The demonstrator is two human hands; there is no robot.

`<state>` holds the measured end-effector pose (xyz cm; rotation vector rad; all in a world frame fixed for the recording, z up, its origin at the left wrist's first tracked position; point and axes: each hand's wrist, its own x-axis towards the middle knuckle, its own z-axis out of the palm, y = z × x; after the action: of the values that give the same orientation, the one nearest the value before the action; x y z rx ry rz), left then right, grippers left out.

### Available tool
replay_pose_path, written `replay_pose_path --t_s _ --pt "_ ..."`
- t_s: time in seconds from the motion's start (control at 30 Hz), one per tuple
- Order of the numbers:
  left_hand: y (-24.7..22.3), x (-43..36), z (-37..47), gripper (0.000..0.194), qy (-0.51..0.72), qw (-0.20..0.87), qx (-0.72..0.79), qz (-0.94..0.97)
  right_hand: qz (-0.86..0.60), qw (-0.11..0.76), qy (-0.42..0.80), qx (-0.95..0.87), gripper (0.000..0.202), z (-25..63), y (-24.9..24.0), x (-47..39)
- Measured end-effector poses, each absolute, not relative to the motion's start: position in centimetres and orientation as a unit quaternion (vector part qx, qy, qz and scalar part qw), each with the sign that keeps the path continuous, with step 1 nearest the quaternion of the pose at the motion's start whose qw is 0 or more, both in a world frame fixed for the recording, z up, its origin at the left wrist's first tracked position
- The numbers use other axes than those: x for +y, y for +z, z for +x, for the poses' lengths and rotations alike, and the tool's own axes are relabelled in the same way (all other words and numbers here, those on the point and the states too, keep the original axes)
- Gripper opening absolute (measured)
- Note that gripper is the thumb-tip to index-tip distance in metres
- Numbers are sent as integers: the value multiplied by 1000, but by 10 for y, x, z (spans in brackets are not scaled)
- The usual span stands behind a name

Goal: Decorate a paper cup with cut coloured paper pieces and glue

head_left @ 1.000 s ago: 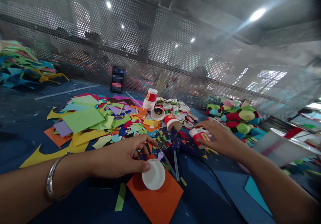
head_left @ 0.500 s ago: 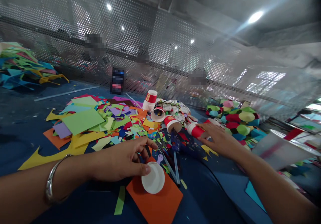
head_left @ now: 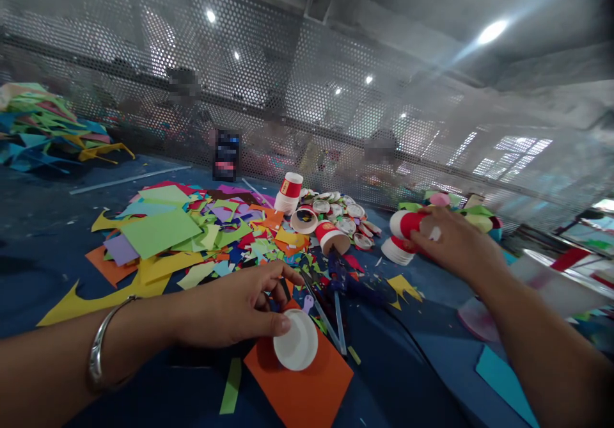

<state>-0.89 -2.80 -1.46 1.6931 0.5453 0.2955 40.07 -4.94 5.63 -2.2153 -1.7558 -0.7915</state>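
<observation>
My left hand (head_left: 244,297) is closed on a short paper cup (head_left: 295,340), its thumb over the near edge. The cup's round white face points up, and it rests on a square of orange paper (head_left: 302,393). Farther right, my right hand (head_left: 451,239) is wrapped around a red-and-white paper cup (head_left: 407,224) held tilted on its side. Right below it a white-rimmed paper cup (head_left: 398,251) stands on the table; whether the two touch I cannot tell. Beside my left fingertips lie scissors (head_left: 322,316) and a blue glue gun (head_left: 345,281) with a clear stick.
Coloured paper scraps (head_left: 177,236) spread over the left and middle. Behind are stacked cups (head_left: 288,192), cut cup pieces (head_left: 343,207) and a phone (head_left: 226,154) before a perforated screen. At right stand a translucent tub (head_left: 551,287) and colourful paper shapes. A black cord (head_left: 422,345) crosses the table.
My right hand has moved right and up, and the red-and-white cup, lying on its side before, has gone with it. My left hand and its cup have hardly moved.
</observation>
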Motion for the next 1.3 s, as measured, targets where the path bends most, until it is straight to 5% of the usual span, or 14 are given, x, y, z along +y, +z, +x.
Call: replay_pose_path --t_s 0.5,0.67,1.0,1.3 --pt "-14 -27 -10 48 150 617 236 736 -844 -6 -187 -503 33 448 60 3" --pt "-15 -25 -9 47 153 612 238 738 -779 48 -237 -579 40 397 54 17" --pt "-16 -22 -8 48 172 609 237 738 -632 47 -55 -772 32 267 50 91" --pt "-16 -19 -9 46 174 593 239 749 -664 12 35 -746 31 245 36 128"
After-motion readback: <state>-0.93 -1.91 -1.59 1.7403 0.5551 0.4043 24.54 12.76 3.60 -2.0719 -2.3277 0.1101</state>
